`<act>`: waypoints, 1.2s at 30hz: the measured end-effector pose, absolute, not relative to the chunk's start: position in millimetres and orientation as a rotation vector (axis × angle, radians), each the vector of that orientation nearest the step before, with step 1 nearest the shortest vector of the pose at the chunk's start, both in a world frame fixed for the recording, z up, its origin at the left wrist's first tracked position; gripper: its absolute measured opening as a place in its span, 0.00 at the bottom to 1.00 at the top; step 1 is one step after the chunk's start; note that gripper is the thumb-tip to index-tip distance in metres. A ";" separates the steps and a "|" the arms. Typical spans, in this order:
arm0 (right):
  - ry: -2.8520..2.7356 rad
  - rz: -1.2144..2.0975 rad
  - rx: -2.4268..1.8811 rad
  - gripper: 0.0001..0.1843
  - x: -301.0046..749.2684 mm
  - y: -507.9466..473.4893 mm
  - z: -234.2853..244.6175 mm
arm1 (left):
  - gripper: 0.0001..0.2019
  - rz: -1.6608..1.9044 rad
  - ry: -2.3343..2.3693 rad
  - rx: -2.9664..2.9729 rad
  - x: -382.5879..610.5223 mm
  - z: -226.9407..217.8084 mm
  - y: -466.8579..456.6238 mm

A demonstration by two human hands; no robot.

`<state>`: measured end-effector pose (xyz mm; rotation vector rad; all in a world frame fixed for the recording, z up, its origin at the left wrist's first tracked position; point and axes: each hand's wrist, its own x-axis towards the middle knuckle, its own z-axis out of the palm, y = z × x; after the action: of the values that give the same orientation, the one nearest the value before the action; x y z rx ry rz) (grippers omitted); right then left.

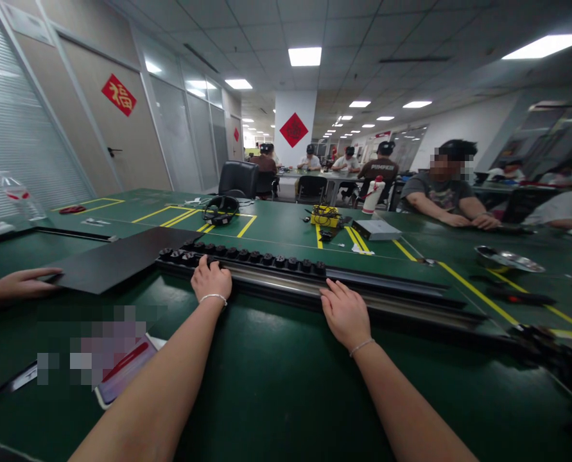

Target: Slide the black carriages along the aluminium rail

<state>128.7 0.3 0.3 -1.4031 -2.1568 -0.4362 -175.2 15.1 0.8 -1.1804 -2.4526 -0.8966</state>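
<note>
A long black rail [276, 280] with a shiny metal strip lies across the table in front of me. Several black knob-like pieces [280, 261] stand in a row along its far side, and more cluster at its left end. My left hand [212, 280] is over the left part of the rail, its fingers bent and closed around a small dark piece that they partly hide. Farther right, my right hand [347, 312] rests its stretched fingers on the rail's near edge, holding nothing.
Another person's hand [23, 284] touches a dark flat panel [117, 256] at left. A phone [122, 378] lies near my left forearm. Beyond the rail are a headset [221, 210], a yellow box [326, 215], a grey box [376, 229] and a metal bowl [490, 256]. A person sits at right.
</note>
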 end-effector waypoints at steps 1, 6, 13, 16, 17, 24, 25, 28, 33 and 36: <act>-2.155 -0.438 -1.402 0.18 128.6 0.5 0.2 | 0.20 -0.909 -2.465 -1.175 -174.0 0.6 14.9; -2.167 -0.439 -1.400 0.18 128.4 -0.4 1.0 | 0.19 -0.964 -2.478 -1.096 -169.9 -3.0 14.8; -2.174 -0.426 -1.418 0.18 128.0 -0.3 0.6 | 0.18 -0.971 -2.502 -1.086 -169.1 -3.1 14.8; -2.167 -0.425 -1.414 0.18 128.0 0.0 0.4 | 0.18 -0.986 -2.490 -1.068 -168.4 -2.9 14.7; -2.168 -0.426 -1.411 0.18 128.0 -0.1 0.6 | 0.17 -0.991 -2.484 -1.063 -168.3 -3.0 14.7; -2.170 -0.413 -1.424 0.18 127.5 -1.1 2.7 | 0.17 -0.978 -2.499 -1.102 -170.8 -2.7 13.1; -2.171 -0.410 -1.425 0.18 127.7 -1.0 2.5 | 0.17 -0.972 -2.507 -1.111 -171.4 -2.4 12.5; -2.174 -0.410 -1.416 0.18 128.4 -0.4 1.8 | 0.18 -0.959 -2.524 -1.135 -172.2 -0.9 10.6; -2.183 -0.403 -1.417 0.18 128.6 -1.3 4.5 | 0.19 -0.983 -2.534 -1.163 -171.2 2.1 8.6; -2.188 -0.393 -1.426 0.18 127.9 -2.1 6.3 | 0.19 -1.006 -2.541 -1.170 -170.5 3.1 8.5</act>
<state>127.9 -2.1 6.3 -1.4262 -2.1881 -0.3931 -170.5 8.5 3.1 -1.1701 -2.5406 -1.0055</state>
